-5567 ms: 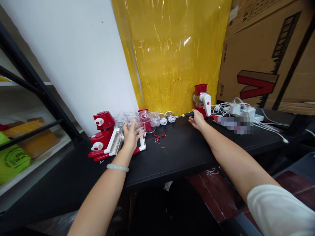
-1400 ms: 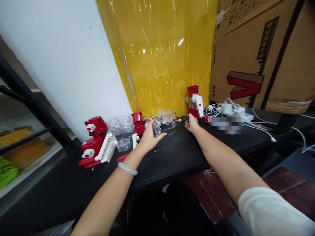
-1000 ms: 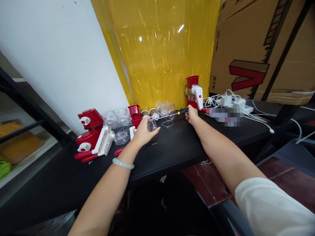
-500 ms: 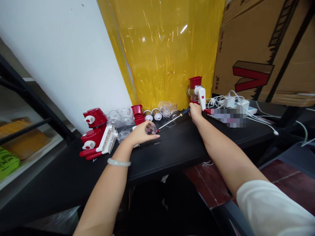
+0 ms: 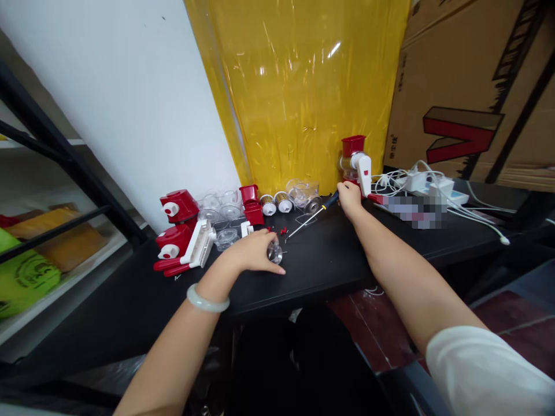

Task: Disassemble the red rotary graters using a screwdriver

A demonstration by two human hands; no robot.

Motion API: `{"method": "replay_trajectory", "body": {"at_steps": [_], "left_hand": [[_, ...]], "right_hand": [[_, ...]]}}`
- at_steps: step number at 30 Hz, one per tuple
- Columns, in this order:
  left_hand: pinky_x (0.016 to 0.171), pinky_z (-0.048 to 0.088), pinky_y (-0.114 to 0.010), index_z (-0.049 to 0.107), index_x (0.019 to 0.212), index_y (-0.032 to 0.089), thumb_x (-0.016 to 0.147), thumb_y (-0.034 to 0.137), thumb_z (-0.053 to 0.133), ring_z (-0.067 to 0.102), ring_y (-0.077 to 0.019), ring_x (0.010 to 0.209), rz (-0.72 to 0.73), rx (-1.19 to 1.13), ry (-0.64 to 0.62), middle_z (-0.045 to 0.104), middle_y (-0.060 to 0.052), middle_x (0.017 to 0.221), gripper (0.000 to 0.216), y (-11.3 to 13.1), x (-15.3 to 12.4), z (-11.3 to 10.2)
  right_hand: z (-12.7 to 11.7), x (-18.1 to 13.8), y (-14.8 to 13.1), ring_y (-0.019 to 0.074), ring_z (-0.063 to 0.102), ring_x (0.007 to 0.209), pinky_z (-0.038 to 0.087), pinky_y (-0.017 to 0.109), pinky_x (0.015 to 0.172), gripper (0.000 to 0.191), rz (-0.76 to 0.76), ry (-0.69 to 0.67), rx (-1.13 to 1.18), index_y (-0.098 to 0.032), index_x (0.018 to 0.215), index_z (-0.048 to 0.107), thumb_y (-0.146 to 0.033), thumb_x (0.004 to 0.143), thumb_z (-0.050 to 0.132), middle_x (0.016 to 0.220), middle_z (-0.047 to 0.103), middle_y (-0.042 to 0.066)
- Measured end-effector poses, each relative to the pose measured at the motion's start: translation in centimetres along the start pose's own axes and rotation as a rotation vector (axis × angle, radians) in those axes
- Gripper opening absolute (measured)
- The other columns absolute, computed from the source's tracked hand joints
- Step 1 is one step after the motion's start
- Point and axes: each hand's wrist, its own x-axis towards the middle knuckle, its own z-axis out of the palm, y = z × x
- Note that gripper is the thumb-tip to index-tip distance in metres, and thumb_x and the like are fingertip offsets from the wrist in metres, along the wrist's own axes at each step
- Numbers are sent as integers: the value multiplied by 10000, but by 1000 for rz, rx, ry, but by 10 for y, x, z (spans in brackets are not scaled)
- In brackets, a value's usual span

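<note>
Yellow sheeting (image 5: 299, 92) hangs behind the black table (image 5: 316, 263). In the head view, the left hand (image 5: 255, 251) grips a clear plastic part (image 5: 276, 253) between the front and back edges; well apart, the right hand (image 5: 350, 199), nearer the back edge, clasps a screwdriver (image 5: 332, 201).

Both arms reach forward over the near edge of the table (image 5: 327, 260). The left forearm (image 5: 169, 346) slants up and rightward, and the left hand (image 5: 254, 252) turns inward at the wrist, low above the front half of the table. Its fingers (image 5: 269, 236) arch in a curled grip; the thumb (image 5: 273, 268) stretches out nearest the front edge. The right forearm (image 5: 403, 277) slants up and leftward, the right hand (image 5: 349, 200) reaching farther toward the back edge, knuckles up, tightly folded.
</note>
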Motion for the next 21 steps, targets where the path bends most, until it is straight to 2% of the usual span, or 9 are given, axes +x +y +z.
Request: {"method": "replay_trajectory", "body": {"at_steps": [5, 11, 15, 18, 21], "left_hand": [[788, 448, -380, 619, 1034, 135, 647, 757, 613, 579, -315, 919, -82, 161, 43, 609, -139, 974, 733, 3, -14, 8], [791, 462, -374, 609, 1071, 125, 743, 724, 556, 602, -299, 918, -125, 180, 50, 614, -156, 1030, 684, 4, -17, 20], [784, 476, -357, 598, 1121, 140, 725, 725, 582, 624, -280, 910, -101, 92, 171, 644, -141, 1025, 707, -2, -8, 20], [785, 486, -331, 632, 1113, 159, 786, 640, 591, 643, -248, 905, -77, -14, 315, 673, -121, 1027, 584, -5, 8, 19], [738, 490, -305, 707, 967, 193, 816, 481, 642, 659, -221, 849, -117, -56, 329, 707, -82, 949, 332, -5, 26, 18]], "right_hand": [[2, -3, -1, 122, 445, 515, 360, 235, 513, 192, 21, 0, 33, -223, 579, 411, -305, 734, 491, 488, 394, -61], [3, -6, -3, 109, 404, 389, 313, 235, 404, 185, 137, -35, 158, -230, 589, 394, -295, 735, 485, 437, 352, -80], [2, -8, -8, 96, 362, 349, 288, 231, 357, 175, 192, -35, 221, -233, 595, 380, -266, 728, 488, 434, 329, -87], [2, -10, -11, 91, 347, 342, 281, 229, 340, 172, 206, -36, 241, -234, 598, 378, -257, 723, 493, 439, 324, -87], [2, -11, -12, 93, 361, 347, 291, 226, 336, 158, 211, -36, 237, -233, 606, 387, -258, 729, 484, 448, 339, -83]]}}
